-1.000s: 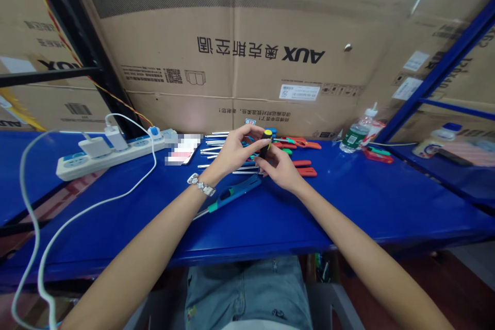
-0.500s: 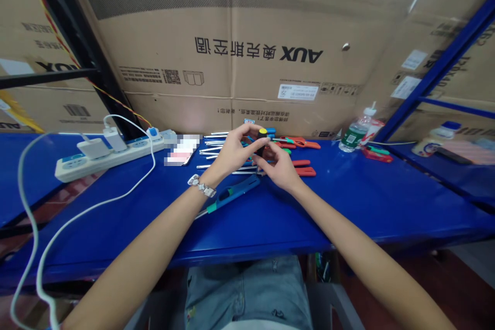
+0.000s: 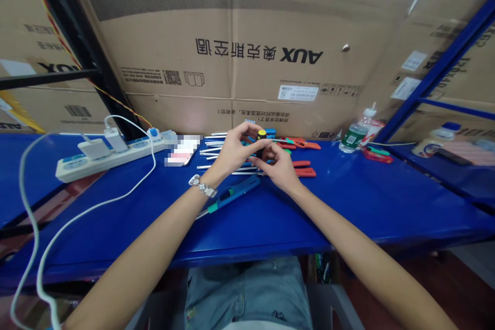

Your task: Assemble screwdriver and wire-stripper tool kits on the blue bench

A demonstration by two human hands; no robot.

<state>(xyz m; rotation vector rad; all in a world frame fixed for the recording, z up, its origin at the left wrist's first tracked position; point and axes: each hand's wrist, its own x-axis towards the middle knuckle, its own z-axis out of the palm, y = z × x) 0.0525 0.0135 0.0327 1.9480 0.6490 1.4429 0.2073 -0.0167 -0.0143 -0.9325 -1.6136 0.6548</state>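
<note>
A small black object with a yellow top point(image 3: 262, 134) stands upright between my hands. My left hand point(image 3: 237, 148) has its fingers and thumb closed round its upper part. My right hand point(image 3: 279, 166) pinches at its lower right side, where the fingers hide its lower end. Behind and beneath the hands lie several lighters with metal stems point(image 3: 211, 153) and blue or red handles point(image 3: 305, 171). Nearer to me, a blue lighter with a green collar point(image 3: 235, 192) lies at a slant beside my left wrist.
A white power strip point(image 3: 77, 167) with chargers and looping white cables is at the left, near a blurred phone point(image 3: 181, 150). A bottle point(image 3: 351, 135) and a red packet point(image 3: 377, 153) stand right. Cardboard point(image 3: 251, 77) rises behind the blue table point(image 3: 348, 196).
The yellow-topped object has shifted and tilted slightly between the fingers. My right fingers have moved a little around its lower part; both arms stay nearly where they were.
</note>
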